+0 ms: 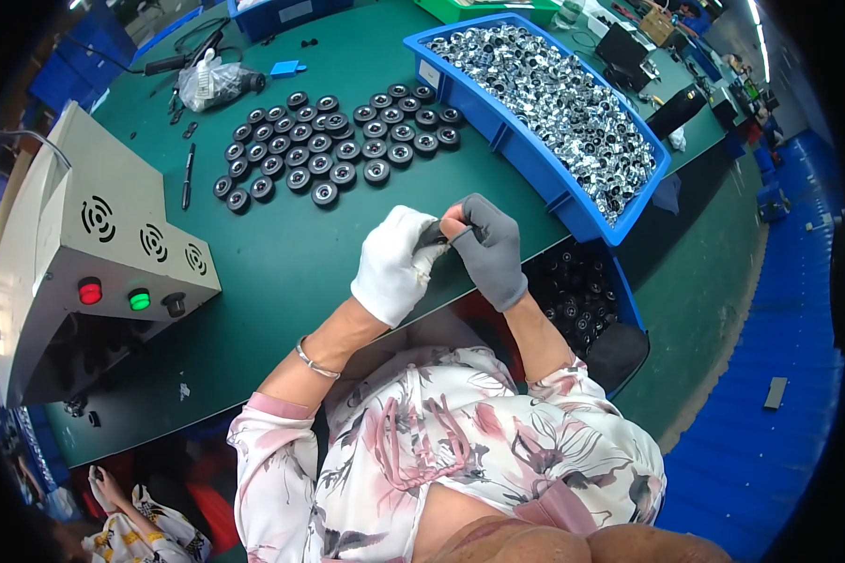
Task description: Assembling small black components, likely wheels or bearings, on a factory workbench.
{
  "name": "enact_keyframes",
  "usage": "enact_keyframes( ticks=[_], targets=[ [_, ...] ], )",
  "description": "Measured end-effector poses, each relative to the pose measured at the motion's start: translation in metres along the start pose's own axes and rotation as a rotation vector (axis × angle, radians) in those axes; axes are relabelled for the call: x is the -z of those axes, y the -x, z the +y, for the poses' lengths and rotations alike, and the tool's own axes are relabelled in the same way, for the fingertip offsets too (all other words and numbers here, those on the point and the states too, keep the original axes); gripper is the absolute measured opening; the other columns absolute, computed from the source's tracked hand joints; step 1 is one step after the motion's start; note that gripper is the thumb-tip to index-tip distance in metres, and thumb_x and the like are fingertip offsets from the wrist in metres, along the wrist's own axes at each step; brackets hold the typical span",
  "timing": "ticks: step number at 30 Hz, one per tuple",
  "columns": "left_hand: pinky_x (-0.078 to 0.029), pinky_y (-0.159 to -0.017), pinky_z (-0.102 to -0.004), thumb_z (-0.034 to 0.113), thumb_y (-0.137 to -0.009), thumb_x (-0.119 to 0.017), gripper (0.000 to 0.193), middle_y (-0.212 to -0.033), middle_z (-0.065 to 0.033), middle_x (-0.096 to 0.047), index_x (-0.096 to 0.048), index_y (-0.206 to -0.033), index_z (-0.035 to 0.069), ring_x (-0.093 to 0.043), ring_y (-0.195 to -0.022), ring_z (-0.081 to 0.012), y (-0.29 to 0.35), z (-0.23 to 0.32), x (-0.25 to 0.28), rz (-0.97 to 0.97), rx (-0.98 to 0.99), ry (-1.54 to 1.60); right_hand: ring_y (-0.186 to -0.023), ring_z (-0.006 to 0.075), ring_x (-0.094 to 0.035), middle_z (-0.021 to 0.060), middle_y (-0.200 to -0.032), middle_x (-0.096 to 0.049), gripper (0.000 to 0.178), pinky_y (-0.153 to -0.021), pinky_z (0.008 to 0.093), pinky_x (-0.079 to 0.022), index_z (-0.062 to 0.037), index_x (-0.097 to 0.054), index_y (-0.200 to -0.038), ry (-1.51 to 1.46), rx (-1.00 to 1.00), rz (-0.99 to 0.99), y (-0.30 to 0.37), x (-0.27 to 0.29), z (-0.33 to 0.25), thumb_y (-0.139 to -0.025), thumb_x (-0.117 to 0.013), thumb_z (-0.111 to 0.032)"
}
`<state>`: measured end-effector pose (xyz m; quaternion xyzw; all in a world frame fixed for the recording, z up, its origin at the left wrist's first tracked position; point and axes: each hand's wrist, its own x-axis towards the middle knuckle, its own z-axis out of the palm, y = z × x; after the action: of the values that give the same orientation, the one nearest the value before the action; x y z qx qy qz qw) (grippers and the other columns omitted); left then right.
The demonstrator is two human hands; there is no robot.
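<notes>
My left hand [391,266], in a white glove, is closed with its fingertips against those of my right hand. My right hand [487,251] wears a grey glove with bare fingertips and is pinched shut too. Something small and dark shows between the fingers, mostly hidden, so its kind cannot be made out. Both hands are over the near edge of the green table [282,253]. Beyond them lie many small black wheels [320,164] with shiny centres, grouped in loose rows. To the right, a blue bin [573,208] is heaped with small silvery metal parts [554,94].
A beige machine [122,244] with red and green buttons stands at left, a black pen [189,176] beside it. Below the table edge at right sits another blue bin [629,298] of dark round parts. A plastic bag [207,83] lies far left. Another person's hand [110,488] shows lower left.
</notes>
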<state>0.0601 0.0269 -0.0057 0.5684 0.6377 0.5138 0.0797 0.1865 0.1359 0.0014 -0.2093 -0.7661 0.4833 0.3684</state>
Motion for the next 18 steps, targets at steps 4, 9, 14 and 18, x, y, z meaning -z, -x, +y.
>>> enact_keyframes(
  ticks=[4,9,14,18],
  targets=[
    [-0.055,-0.074,-0.0293,0.002,-0.083,-0.077,0.024,-0.097,-0.0094,-0.071,-0.068,-0.105,0.000,-0.069,-0.085,-0.0154,-0.005,0.006,-0.008,-0.114,0.440,0.420,-0.067,0.0075,-0.056,0.0041,-0.075,-0.062,0.007,-0.061,0.0252,-0.046,0.0006,-0.066,-0.086,-0.164,-0.221,0.007,0.006,0.013,-0.001,-0.089,-0.069,-0.005],
    [-0.052,-0.074,-0.0249,0.007,-0.094,-0.067,0.042,-0.098,-0.0094,-0.066,-0.054,-0.132,-0.007,-0.063,-0.080,-0.0120,0.001,0.005,-0.006,-0.018,0.486,0.830,-0.075,0.0068,-0.060,0.0027,-0.079,-0.064,0.007,-0.068,0.0247,-0.049,0.0022,-0.066,-0.091,0.066,-0.121,0.110,0.038,0.034,-0.018,-0.092,-0.067,-0.005],
    [-0.053,-0.073,-0.0264,0.014,-0.100,-0.062,0.034,-0.097,-0.0088,-0.065,-0.058,-0.128,-0.005,-0.063,-0.079,-0.0131,0.000,-0.006,-0.003,0.037,0.614,0.812,-0.076,0.0126,-0.063,0.0082,-0.082,-0.066,0.006,-0.069,0.0274,-0.050,0.0010,-0.068,-0.092,0.347,-0.140,0.221,0.098,0.105,0.010,-0.090,-0.066,-0.005],
    [-0.053,-0.072,-0.0262,0.015,-0.100,-0.062,0.031,-0.098,-0.0091,-0.066,-0.060,-0.125,-0.004,-0.064,-0.079,-0.0134,-0.002,-0.004,0.003,0.036,0.605,0.861,-0.087,0.0342,-0.066,0.0155,-0.098,-0.068,0.019,-0.078,0.0378,-0.053,-0.0021,-0.069,-0.108,1.065,0.091,0.262,0.113,0.141,-0.002,-0.089,-0.066,-0.006]
  ],
)
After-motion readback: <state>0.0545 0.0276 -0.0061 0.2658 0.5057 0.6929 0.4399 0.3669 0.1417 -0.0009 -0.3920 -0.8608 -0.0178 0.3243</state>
